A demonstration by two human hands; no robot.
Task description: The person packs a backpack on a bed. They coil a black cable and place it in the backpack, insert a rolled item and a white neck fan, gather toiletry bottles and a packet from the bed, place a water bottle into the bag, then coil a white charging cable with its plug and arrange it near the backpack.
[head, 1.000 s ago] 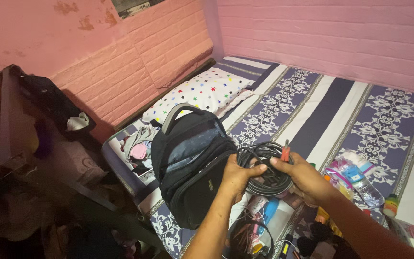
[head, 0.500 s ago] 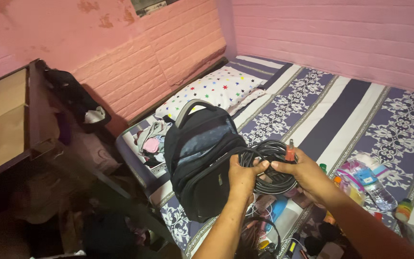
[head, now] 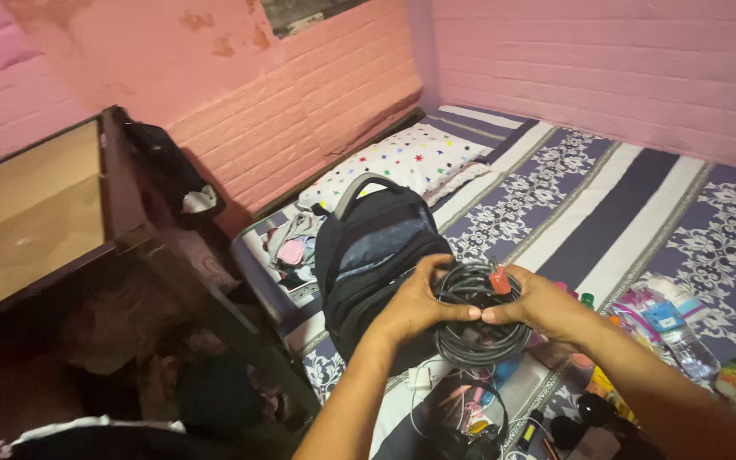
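Both hands — left hand (head: 415,302), right hand (head: 531,300) — grasp the coiled black cable (head: 479,322) beside the backpack (head: 376,255), above the bed (head: 589,196). Loops best pinched together — the orange plug (head: 499,279) tucked in.

The coiled cable (head: 480,328) gripped in both hands is black with a red plug. Left of the grip stands a black backpack (head: 376,255). Beyond it lies a white pillow (head: 402,162) with multicoloured stars, on a purple-and-white floral striped bedsheet (head: 589,196).
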